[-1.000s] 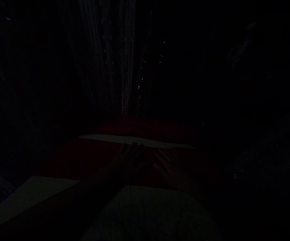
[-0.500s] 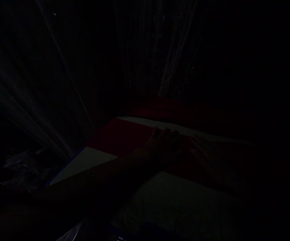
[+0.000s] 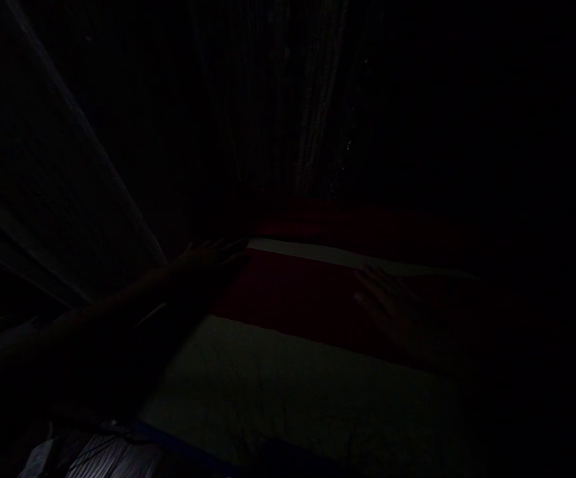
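In very dim light, a flat striped sheet (image 3: 292, 292), which looks like cloth, is spread out before me. It carries a broad red band between a narrow pale stripe and a wide pale area, with a blue edge on the near side. My left hand (image 3: 213, 255) reaches to the far left part of the sheet, fingers stretched out and palm down. Over the right part of the red band lies my right hand (image 3: 392, 302), its fingers extended toward the narrow pale stripe. I see nothing held in either hand. The right forearm fades into darkness.
Darker red fabric (image 3: 312, 219) lies beyond the pale stripe. A greyish upright panel or post (image 3: 93, 139) slopes along the left. Faint hanging folds show at the back. At the lower left is a pale, finely ribbed object (image 3: 113, 458); its kind is unclear.
My left hand has moved left, from the middle of the red band to the sheet's far left part. The right hand stays flat near the same place. The view has shifted somewhat.
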Demonstrator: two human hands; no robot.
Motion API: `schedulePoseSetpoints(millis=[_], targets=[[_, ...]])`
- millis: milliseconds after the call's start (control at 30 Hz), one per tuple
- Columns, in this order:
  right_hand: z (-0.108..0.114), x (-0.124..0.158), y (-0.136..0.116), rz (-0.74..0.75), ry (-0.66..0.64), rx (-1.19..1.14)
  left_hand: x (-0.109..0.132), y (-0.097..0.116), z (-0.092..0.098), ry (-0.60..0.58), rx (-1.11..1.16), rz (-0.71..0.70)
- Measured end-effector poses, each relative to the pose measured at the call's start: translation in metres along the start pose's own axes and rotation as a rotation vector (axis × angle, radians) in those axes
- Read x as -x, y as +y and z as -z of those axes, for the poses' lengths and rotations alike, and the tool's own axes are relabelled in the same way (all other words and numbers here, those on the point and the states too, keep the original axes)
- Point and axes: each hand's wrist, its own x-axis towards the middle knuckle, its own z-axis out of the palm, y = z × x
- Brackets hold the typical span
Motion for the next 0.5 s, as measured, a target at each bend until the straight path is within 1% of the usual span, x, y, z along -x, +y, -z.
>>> schedulePoseSetpoints(millis=[33, 67, 100, 133, 167, 200, 267, 300, 333, 367, 400, 433, 500], targets=[[-0.001, 0.0, 0.001, 0.003, -0.003, -0.001, -0.004, 0.011, 0.005, -0.034, 0.019, 0.044], [-0.002, -0.001, 0.002, 0.01, 0.0, -0.002, -0.007, 0.027, 0.01, -0.053, 0.054, 0.105], [-0.003, -0.001, 0.003, 0.018, 0.007, -0.002, -0.009, 0.047, 0.014, -0.049, 0.086, 0.094], [-0.004, -0.002, 0.004, 0.027, 0.019, -0.001, -0.01, 0.07, 0.018, -0.044, 0.115, 0.036], [-0.005, -0.002, 0.005, 0.037, 0.037, -0.001, -0.009, 0.094, 0.02, -0.046, 0.155, -0.062], [-0.006, -0.002, 0.006, 0.047, 0.057, 0.0, -0.006, 0.118, 0.021, -0.027, 0.211, -0.131], [-0.008, -0.003, 0.008, 0.07, 0.083, -0.007, 0.004, 0.157, 0.021, -0.032, 0.291, -0.302], [-0.008, -0.003, 0.008, 0.077, 0.092, -0.015, 0.009, 0.17, 0.02, -0.03, 0.323, -0.297], [-0.008, -0.003, 0.008, 0.081, 0.097, -0.021, 0.013, 0.179, 0.019, -0.052, 0.335, -0.299], [-0.008, -0.003, 0.008, 0.083, 0.095, -0.023, 0.017, 0.182, 0.017, -0.067, 0.337, -0.29], [-0.008, -0.002, 0.008, 0.08, 0.092, -0.021, 0.02, 0.181, 0.015, -0.079, 0.329, -0.274], [-0.007, -0.002, 0.007, 0.073, 0.087, -0.016, 0.022, 0.175, 0.013, -0.086, 0.314, -0.254], [-0.006, -0.002, 0.006, 0.062, 0.078, -0.005, 0.025, 0.155, 0.01, -0.078, 0.27, -0.209]])
